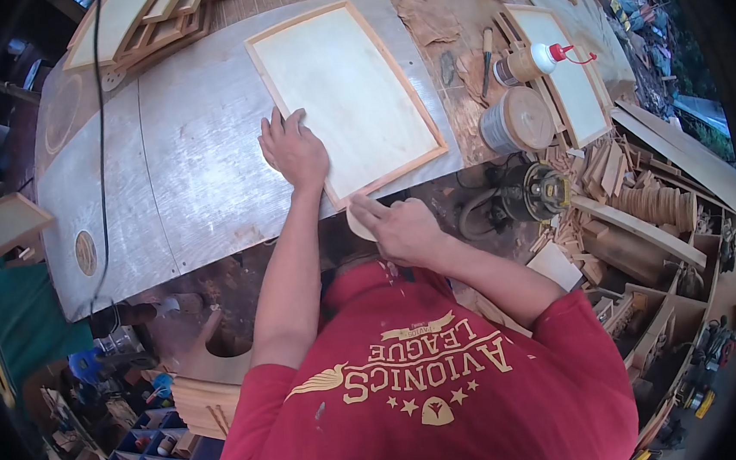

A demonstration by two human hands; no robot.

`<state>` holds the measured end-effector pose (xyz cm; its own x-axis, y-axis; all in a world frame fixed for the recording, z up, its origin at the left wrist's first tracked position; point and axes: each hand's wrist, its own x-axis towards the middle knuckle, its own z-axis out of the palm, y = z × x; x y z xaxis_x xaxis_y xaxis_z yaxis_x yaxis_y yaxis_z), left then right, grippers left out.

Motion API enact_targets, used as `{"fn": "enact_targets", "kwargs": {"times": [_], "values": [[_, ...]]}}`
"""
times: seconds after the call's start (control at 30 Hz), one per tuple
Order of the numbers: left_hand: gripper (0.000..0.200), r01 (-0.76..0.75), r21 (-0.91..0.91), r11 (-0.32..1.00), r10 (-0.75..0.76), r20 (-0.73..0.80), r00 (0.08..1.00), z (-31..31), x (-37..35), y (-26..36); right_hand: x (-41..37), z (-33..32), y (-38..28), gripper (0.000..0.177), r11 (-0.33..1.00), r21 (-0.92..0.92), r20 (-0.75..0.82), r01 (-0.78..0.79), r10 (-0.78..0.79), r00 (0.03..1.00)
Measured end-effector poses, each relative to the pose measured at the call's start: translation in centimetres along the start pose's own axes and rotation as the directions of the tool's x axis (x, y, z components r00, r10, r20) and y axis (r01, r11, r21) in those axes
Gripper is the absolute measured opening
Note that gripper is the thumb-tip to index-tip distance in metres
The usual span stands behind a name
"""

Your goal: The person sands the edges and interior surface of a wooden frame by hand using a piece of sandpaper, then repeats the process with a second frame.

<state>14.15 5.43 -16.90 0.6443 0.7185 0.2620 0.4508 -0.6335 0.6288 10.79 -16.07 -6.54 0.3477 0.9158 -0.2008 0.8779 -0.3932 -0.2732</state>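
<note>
A rectangular wooden frame with a pale panel (pixel 349 93) lies on the grey metal-like sheet (pixel 198 157) of the workbench. My left hand (pixel 294 149) rests on the frame's left edge, fingers spread, thumb over the panel. At the frame's near corner, my right hand (pixel 398 228) holds a round pale disc (pixel 361 224), index finger stretched toward the corner. Part of the disc is hidden under my fingers, and it seems to touch the frame's near edge.
Right of the frame are a round container (pixel 517 121), a glue bottle with red cap (pixel 536 63) and a chisel-like tool (pixel 487 61). Stacked frames (pixel 149 31) lie at the back left. A black cable (pixel 102 147) hangs at left. A machine (pixel 533 191) stands beyond the bench edge.
</note>
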Motion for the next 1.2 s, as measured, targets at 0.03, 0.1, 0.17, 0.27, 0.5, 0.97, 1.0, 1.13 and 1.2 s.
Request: {"fn": "enact_targets", "kwargs": {"times": [0.03, 0.1, 0.17, 0.27, 0.5, 0.97, 1.0, 1.13, 1.2], "values": [[0.032, -0.003, -0.007, 1.000, 0.003, -0.009, 1.000, 0.1, 0.2, 0.1, 0.0, -0.1, -0.1, 0.063, 1.000, 0.010, 0.008, -0.024, 0.024, 1.000], [0.032, -0.003, -0.012, 1.000, 0.003, -0.008, 1.000, 0.2, 0.2, 0.1, 1.2, 0.7, -0.9, 0.065, 0.999, 0.003, -0.035, -0.034, 0.034, 0.999], [0.032, -0.009, -0.015, 1.000, 0.009, -0.014, 1.000, 0.2, 0.2, 0.0, 2.2, 1.4, -1.2, 0.065, 1.000, -0.011, -0.096, -0.026, 0.025, 0.995], [0.031, -0.020, -0.015, 1.000, 0.020, -0.024, 1.000, 0.2, 0.1, -0.1, 0.8, 0.0, -1.3, 0.063, 0.999, -0.021, -0.029, -0.045, 0.045, 0.999], [0.029, -0.026, -0.027, 0.999, 0.025, -0.037, 0.999, 0.4, 0.2, -0.3, 0.2, 0.7, 0.9, 0.069, 0.998, -0.010, -0.018, -0.063, 0.063, 0.998], [0.029, -0.016, -0.021, 1.000, 0.015, -0.018, 1.000, 0.4, 0.1, -0.2, -3.7, 0.2, 7.0, 0.074, 0.892, -0.041, -0.103, -0.450, 0.445, 0.890], [0.030, -0.011, -0.023, 1.000, 0.010, -0.025, 1.000, 0.4, -0.1, -0.2, -3.8, -0.3, 7.5, 0.077, 0.888, -0.062, -0.114, -0.455, 0.447, 0.887], [0.030, -0.017, -0.023, 1.000, 0.016, -0.031, 0.999, 0.4, 0.2, -0.1, -0.1, 1.5, -0.7, 0.070, 0.976, -0.002, -0.063, -0.217, 0.216, 0.974], [0.030, -0.024, -0.025, 0.999, 0.024, -0.022, 0.999, 0.2, 0.3, 0.0, -0.3, 1.6, 0.8, 0.066, 0.976, 0.013, -0.089, -0.219, 0.219, 0.972]]}}
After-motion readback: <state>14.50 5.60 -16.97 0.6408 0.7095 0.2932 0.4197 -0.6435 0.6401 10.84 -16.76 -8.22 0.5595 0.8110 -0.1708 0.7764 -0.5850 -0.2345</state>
